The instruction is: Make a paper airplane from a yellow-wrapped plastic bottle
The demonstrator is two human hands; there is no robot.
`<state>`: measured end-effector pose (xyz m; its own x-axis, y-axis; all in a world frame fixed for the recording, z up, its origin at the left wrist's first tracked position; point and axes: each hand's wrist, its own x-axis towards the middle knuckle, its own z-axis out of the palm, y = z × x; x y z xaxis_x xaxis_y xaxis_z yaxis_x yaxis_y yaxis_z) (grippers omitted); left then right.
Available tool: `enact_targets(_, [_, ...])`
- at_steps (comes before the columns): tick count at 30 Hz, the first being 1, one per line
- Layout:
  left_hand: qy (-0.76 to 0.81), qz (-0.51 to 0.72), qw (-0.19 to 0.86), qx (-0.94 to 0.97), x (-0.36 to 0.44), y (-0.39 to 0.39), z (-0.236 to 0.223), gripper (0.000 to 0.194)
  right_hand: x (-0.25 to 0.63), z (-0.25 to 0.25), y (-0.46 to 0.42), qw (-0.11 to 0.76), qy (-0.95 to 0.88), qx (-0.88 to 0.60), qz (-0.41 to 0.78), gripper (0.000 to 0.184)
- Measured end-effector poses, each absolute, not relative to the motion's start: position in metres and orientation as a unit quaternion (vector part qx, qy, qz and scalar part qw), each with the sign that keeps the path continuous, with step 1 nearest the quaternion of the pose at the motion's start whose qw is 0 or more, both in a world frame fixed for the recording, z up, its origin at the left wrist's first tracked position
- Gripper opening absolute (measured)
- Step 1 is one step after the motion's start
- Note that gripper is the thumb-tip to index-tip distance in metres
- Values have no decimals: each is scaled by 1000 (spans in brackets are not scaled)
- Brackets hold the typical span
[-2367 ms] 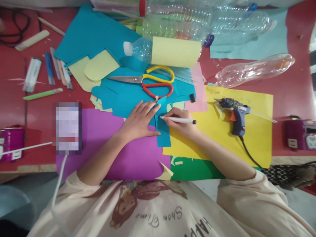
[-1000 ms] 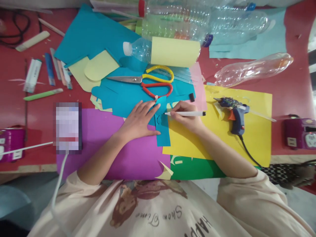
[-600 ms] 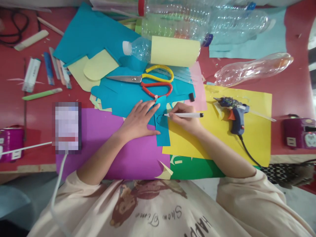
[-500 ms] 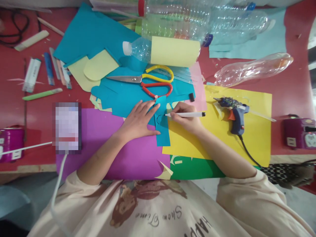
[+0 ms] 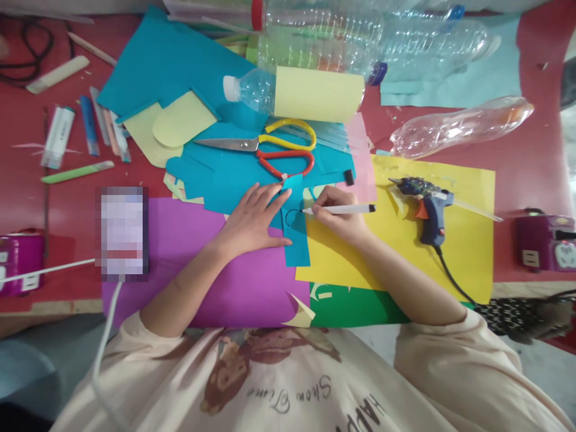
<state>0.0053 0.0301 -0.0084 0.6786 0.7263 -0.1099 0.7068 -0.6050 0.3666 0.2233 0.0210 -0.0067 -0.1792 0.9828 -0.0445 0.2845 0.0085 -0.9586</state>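
My right hand point(image 5: 339, 214) grips a white marker point(image 5: 353, 209), its tip touching a narrow blue paper strip point(image 5: 297, 252). A dark curved line shows on the strip beside the tip. With fingers spread, my left hand point(image 5: 254, 219) lies flat, its fingertips and thumb against the strip's left side. Just above the hands lie scissors point(image 5: 258, 144) with one yellow and one red handle. The black marker cap point(image 5: 349, 177) rests above my right hand. Beneath the strip, purple card point(image 5: 216, 288) and yellow card point(image 5: 468, 240) overlap.
A blue glue gun point(image 5: 432, 216) lies on the yellow card, its cord trailing toward me. Clear plastic bottles point(image 5: 324, 36) fill the back, one wrapped in pale yellow paper point(image 5: 319, 93). A phone point(image 5: 122, 231) with a white cable and several markers point(image 5: 58, 135) lie at left.
The marker tip has moved slightly across the blue strip, and the drawn curve is longer and more rounded. My left hand stays in place.
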Motion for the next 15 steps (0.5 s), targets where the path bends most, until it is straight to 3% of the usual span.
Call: enact_targets(15, [395,29,195,898,5,30,-10,95,225,-6,21,358,-619,-525,461,20])
